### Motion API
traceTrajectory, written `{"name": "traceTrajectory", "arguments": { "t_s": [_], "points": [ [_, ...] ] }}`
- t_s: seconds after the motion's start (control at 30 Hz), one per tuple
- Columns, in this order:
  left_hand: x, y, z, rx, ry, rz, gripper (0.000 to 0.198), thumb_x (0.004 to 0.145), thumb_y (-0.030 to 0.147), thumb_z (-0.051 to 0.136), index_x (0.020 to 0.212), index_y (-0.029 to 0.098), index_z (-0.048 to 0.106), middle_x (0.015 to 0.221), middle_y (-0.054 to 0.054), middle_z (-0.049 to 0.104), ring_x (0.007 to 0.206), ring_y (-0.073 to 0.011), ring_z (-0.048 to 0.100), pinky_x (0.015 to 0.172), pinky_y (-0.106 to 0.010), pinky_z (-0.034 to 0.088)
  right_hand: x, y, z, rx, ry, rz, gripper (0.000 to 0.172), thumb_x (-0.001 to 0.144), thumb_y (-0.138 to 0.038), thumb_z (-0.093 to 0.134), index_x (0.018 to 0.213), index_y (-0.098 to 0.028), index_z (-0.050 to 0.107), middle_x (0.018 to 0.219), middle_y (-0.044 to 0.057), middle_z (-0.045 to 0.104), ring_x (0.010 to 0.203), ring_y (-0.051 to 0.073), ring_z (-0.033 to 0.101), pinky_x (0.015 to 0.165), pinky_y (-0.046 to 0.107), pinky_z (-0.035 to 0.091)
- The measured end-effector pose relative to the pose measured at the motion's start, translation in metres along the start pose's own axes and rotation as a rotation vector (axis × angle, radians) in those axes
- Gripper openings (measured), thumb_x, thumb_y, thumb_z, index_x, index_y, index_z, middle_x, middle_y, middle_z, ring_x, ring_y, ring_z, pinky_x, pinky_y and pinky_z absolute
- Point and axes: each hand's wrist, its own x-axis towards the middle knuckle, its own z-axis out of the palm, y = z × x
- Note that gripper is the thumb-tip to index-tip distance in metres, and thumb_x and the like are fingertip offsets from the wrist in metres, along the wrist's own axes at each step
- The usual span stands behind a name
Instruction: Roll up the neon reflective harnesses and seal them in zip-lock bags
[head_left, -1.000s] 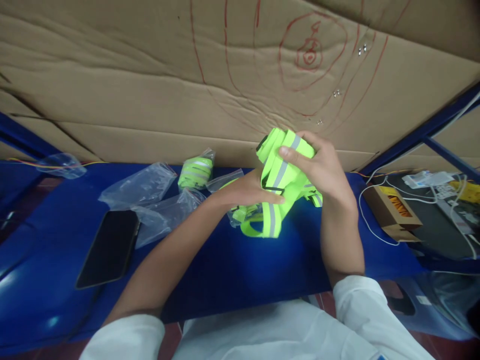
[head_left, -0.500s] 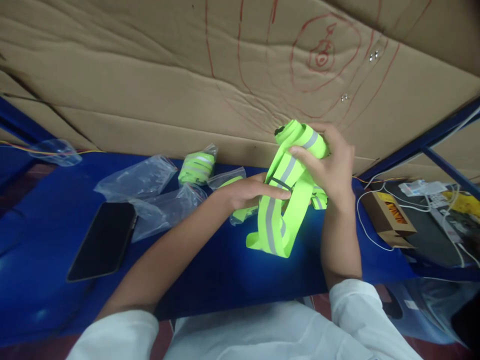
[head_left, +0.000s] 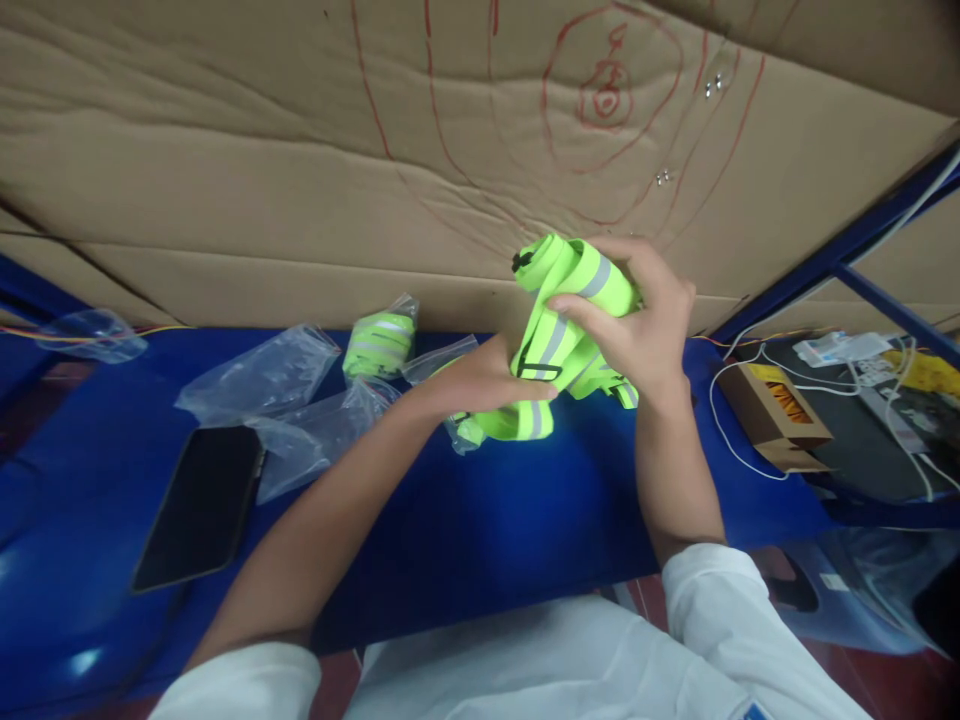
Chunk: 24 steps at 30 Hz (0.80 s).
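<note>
Both my hands hold a neon yellow-green reflective strap (head_left: 551, 340) with grey stripes, partly folded into a bundle above the blue table. My right hand (head_left: 649, 315) wraps round the upper roll, thumb across its front. My left hand (head_left: 491, 380) grips the lower part near a black buckle (head_left: 540, 371); its thumb lies along the strap and its other fingers are hidden. A loop hangs just under the left hand. Beyond my left forearm a similar folded strap sits in a clear bag (head_left: 380, 345). Another bagged yellow-green piece (head_left: 469, 432) is partly covered by my left hand.
Clear plastic bags (head_left: 259, 375) and a black phone (head_left: 199, 505) lie on the blue table (head_left: 480, 540) at left. A brown cardboard box (head_left: 776, 415) and white cables (head_left: 739, 465) are at right. A cardboard wall (head_left: 262, 200) with red drawn lines stands behind.
The long loop that hung below my hands is drawn up and now hangs shorter, further left. The black buckle shows more fully above my left thumb. The view has shifted slightly.
</note>
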Motion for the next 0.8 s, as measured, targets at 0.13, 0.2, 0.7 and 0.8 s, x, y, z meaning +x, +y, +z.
{"name": "traceTrajectory", "arguments": {
  "t_s": [0.13,0.2,0.7,0.8],
  "points": [
    [-0.012,0.013,-0.026,0.167,-0.090,0.015,0.054,0.079,0.041,0.086,0.124,0.016,0.070,0.114,-0.007,0.078,0.114,-0.0287,0.071,0.096,-0.035,0.058,0.002,0.002,0.005,0.395,-0.235,0.258,0.051,0.085,-0.069,0.077,0.107,-0.024,0.072,0.099,0.001,0.075,0.094,0.021,0.072,0.082,0.035,0.062],
    [-0.018,0.020,-0.027,0.123,-0.139,-0.010,0.055,0.079,0.041,0.085,0.126,0.016,0.069,0.117,-0.008,0.078,0.116,-0.0288,0.072,0.095,-0.034,0.059,0.003,0.006,0.011,0.570,-0.380,0.376,0.055,0.085,-0.074,0.073,0.105,-0.023,0.072,0.098,0.002,0.075,0.089,0.020,0.072,0.075,0.032,0.062],
    [-0.012,0.014,-0.025,0.333,-0.088,0.020,0.054,0.082,0.046,0.081,0.125,0.014,0.069,0.114,-0.007,0.075,0.109,-0.0272,0.069,0.093,-0.031,0.056,-0.001,0.023,0.018,0.203,-0.677,-0.031,0.091,0.087,-0.067,0.073,0.160,-0.022,0.043,0.166,0.011,0.045,0.154,0.032,0.043,0.129,0.047,0.035],
    [-0.015,0.020,-0.022,0.293,-0.118,-0.013,0.044,0.082,0.047,0.080,0.111,0.015,0.075,0.100,-0.005,0.076,0.096,-0.0258,0.069,0.079,-0.028,0.056,-0.003,0.030,0.017,0.245,-0.806,-0.019,0.116,0.075,-0.066,0.085,0.167,-0.024,0.029,0.174,0.012,0.030,0.160,0.032,0.032,0.132,0.045,0.031]
  ]
}}
